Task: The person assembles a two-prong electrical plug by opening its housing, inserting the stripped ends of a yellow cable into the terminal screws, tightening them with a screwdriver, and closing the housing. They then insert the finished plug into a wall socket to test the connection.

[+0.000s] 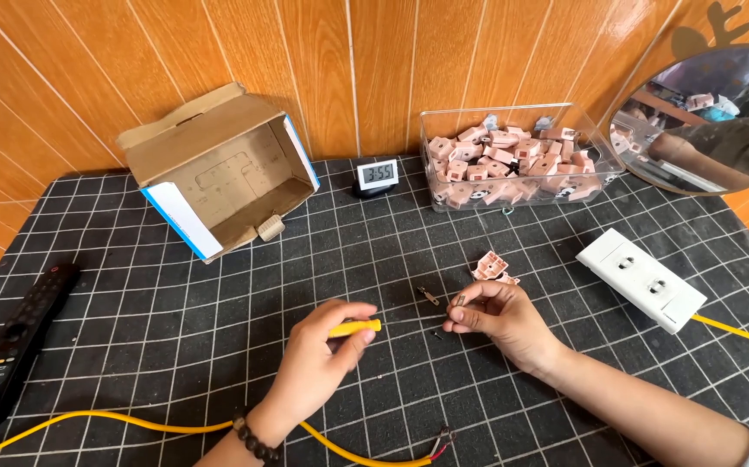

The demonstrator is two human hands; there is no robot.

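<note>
Head camera finds us over the grid mat, our left hand (318,359) pinching a yellow screwdriver (355,328) lying crosswise, tip aimed right toward the small metal part (459,302) pinched in our nearby right hand (500,320).

On the table (175,329), the box (219,169) lies left of the clock (378,175), the bin (513,160) right, and the remote (15,346) far left.
</note>
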